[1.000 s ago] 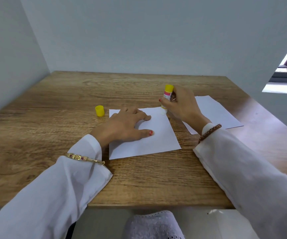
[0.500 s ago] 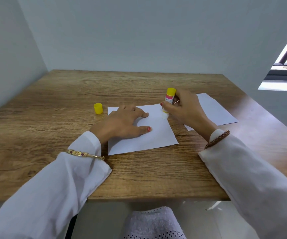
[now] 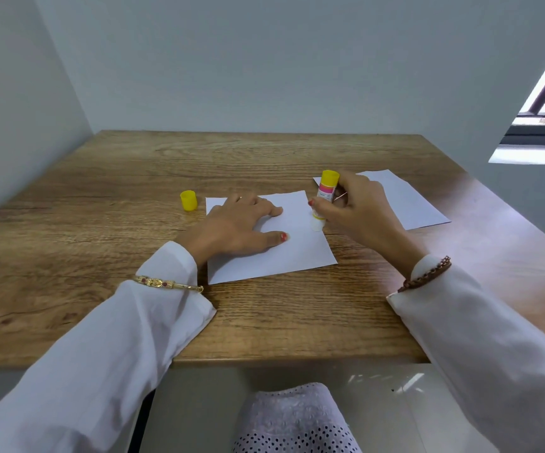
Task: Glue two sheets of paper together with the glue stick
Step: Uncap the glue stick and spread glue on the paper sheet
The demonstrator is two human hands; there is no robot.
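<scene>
Right hand [image 3: 351,210] grips the yellow glue stick [image 3: 325,197] (white tip seemingly touching paper [image 3: 297,253]); left hand [image 3: 235,228] lies flat.

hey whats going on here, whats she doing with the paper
A person is gluing paper at a wooden table. The left hand lies flat on the nearer sheet, pinning it down. The right hand grips an uncapped glue stick, tip down on that sheet's right edge. The yellow cap stands on the table left of the sheet. A second sheet lies apart to the right, not yet joined.
</scene>
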